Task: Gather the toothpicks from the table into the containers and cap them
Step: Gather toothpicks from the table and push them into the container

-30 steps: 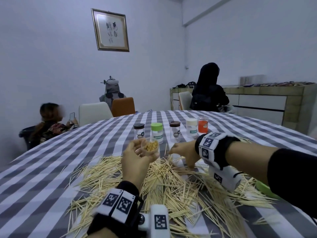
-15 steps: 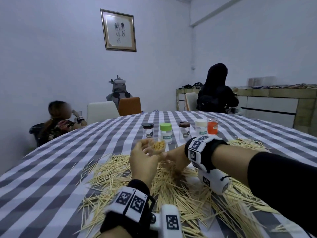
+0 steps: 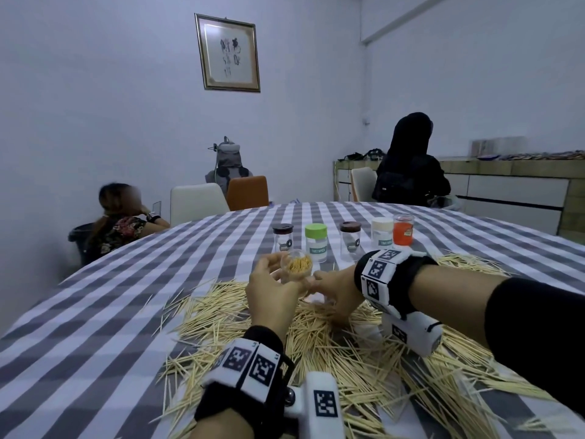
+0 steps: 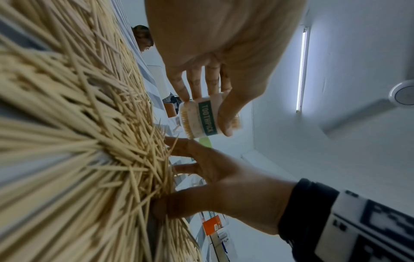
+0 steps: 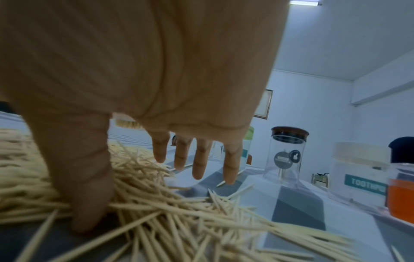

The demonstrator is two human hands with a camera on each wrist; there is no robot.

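A wide heap of loose toothpicks covers the checked tablecloth in front of me. My left hand grips a small clear container labelled TOOTHPICK, uncapped and partly filled, a little above the heap. In the left wrist view the thumb and fingers of the left hand pinch the container. Just right of it, my right hand is lowered onto the heap. The right wrist view shows the right hand with fingers straight and spread, the thumb pressed into the toothpicks.
Behind the heap stands a row of capped containers: a black-lidded jar, a green-lidded one, a brown-lidded jar, a white-lidded one and an orange one. People sit beyond the table's far edge.
My right hand has moved left, closer to the left hand, and come down onto the toothpick heap. The left hand still holds the container up. The head view has swung a little.
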